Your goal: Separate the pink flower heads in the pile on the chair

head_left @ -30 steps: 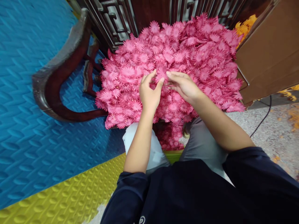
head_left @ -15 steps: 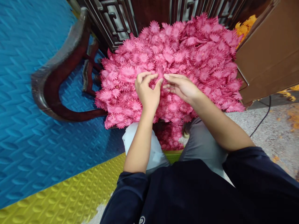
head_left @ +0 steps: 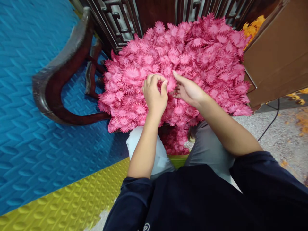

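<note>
My left hand pinches the edge of a pink flower between thumb and index finger, just above the heap. The flower looks like a flat layer of narrow, pointed petals. On its other side is my right hand, fingers apart and partly curled, with the lower fingertips close to the petals. Whether they touch it I cannot tell. Beneath both hands spreads a large heap of pink flowers, loosely piled.
A dark wooden chair arm curves at the left over a blue mat with a yellow strip. A cardboard box stands right, with orange petals behind it. A black cable crosses the speckled floor.
My left hand has shifted slightly right with the flower, which now faces up more fully. My right hand has spread its fingers and drawn a little away.
</note>
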`<state>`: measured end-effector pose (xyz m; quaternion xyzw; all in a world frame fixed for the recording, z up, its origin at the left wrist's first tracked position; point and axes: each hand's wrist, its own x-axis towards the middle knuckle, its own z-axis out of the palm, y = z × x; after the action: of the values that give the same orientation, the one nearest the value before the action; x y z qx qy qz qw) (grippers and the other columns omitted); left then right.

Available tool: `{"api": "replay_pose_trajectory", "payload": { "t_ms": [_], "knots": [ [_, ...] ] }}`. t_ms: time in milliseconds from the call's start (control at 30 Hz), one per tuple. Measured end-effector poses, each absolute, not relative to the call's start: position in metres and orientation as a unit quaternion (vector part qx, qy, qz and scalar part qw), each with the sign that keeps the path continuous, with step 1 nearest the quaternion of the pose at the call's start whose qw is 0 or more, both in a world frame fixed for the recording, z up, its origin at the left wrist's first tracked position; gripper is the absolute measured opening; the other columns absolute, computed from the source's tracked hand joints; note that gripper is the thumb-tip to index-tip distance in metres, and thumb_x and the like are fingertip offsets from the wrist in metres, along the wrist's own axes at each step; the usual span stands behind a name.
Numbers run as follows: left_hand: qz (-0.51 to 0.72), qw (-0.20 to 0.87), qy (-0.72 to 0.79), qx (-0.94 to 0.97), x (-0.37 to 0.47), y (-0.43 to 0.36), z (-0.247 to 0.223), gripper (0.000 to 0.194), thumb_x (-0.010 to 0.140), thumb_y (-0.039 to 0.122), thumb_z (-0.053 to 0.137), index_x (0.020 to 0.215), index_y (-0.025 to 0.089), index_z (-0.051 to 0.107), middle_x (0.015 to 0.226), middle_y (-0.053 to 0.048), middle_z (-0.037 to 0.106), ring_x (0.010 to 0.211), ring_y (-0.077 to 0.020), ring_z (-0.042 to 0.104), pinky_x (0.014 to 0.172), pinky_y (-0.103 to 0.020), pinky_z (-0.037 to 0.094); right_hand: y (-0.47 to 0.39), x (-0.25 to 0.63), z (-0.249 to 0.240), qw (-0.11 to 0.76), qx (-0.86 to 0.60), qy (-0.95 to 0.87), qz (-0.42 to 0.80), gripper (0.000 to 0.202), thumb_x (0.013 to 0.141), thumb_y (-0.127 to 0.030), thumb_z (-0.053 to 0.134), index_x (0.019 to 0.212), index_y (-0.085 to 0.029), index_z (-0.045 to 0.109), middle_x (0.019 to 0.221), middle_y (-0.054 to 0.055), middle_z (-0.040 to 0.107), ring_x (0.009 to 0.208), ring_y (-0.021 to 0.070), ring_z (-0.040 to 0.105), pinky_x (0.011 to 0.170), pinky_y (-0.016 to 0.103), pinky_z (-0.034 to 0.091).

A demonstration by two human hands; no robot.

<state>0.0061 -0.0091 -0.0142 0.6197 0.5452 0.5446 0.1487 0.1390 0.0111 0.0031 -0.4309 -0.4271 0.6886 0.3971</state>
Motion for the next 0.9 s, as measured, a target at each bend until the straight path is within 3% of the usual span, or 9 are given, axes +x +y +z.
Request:
{"api": "replay_pose_trajectory", "payload": {
  "t_ms": [233,533,733,900],
  "knots": [
    [0.565,0.171,0.535,0.605,0.010,-0.012,-0.012,0.012,0.089,0.032,0.053,0.083,0.022,0.051,0.087,-0.003,0.060,0.093,-0.0196,0.060,0.096,-0.038,0.043,0.010,0.140,0.005,0.387,-0.456,-0.378,0.707,0.010,0.076,-0.027,0.068,0.077,-0.018,0.063,0.069,-0.003,0.063,0.061,0.0092,0.055,0.070,0.028,0.050],
    [0.649,0.110,0.578,0.483,-0.009,0.001,-0.019,0.017,0.097,0.036,0.033,0.094,0.023,0.044,0.097,-0.005,0.058,0.092,-0.0151,0.061,0.091,-0.031,0.046,0.013,0.142,0.007,0.431,-0.519,-0.319,0.665,0.007,0.082,-0.024,0.061,0.084,-0.018,0.064,0.067,-0.004,0.061,0.057,0.0062,0.050,0.058,0.020,0.042],
    [0.594,0.111,0.614,0.508,-0.012,0.005,-0.026,0.022,0.090,0.033,0.053,0.111,0.024,0.051,0.107,-0.005,0.061,0.102,-0.0153,0.059,0.095,-0.029,0.046,0.015,0.145,0.004,0.435,-0.536,-0.340,0.638,0.008,0.082,-0.024,0.064,0.088,-0.018,0.065,0.062,-0.006,0.057,0.045,0.0025,0.038,0.047,0.018,0.030],
    [0.492,0.106,0.603,0.619,0.010,-0.014,-0.009,0.012,0.082,0.032,0.066,0.087,0.022,0.066,0.100,-0.005,0.061,0.103,-0.0212,0.057,0.100,-0.039,0.042,0.010,0.142,0.010,0.419,-0.501,-0.333,0.680,0.005,0.084,-0.020,0.061,0.082,-0.016,0.063,0.064,-0.004,0.059,0.054,0.0052,0.054,0.053,0.019,0.039]
  ]
}}
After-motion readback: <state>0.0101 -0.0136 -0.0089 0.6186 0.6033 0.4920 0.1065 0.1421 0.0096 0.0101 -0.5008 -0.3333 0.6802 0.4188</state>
